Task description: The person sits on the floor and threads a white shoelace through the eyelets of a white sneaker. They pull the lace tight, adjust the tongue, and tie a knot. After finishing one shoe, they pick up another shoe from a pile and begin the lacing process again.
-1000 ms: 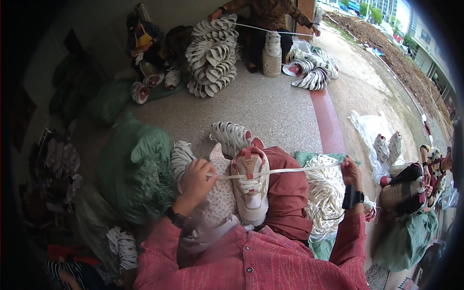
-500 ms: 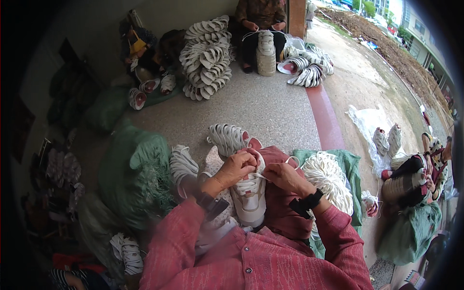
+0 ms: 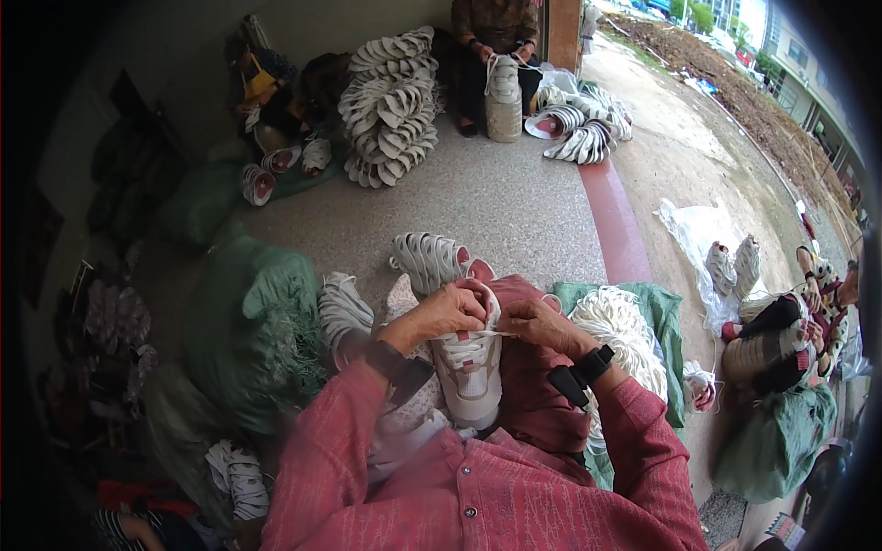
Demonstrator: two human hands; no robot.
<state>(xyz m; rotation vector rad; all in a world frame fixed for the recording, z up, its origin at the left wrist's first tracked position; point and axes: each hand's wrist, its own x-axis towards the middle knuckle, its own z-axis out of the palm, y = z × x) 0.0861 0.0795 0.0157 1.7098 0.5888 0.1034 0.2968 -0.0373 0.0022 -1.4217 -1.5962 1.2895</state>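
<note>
On the lap (image 3: 537, 404), a white-and-tan sneaker (image 3: 469, 372) lies toe toward the body. The left hand (image 3: 447, 310) curls at its collar; the right hand (image 3: 537, 325) pinches a white shoelace (image 3: 496, 333). Beyond the lap's right edge, loose laces (image 3: 625, 335) lie heaped on a green sack (image 3: 671, 317). Near the floor's (image 3: 496, 207) far edge, a co-worker (image 3: 494, 26) sits behind a second sneaker (image 3: 503, 101).

Small buttons (image 3: 470, 512) run down a long-sleeved, pale-patterned red shirt (image 3: 404, 500), and black bands (image 3: 599, 363) circle both wrists (image 3: 393, 340)
</note>
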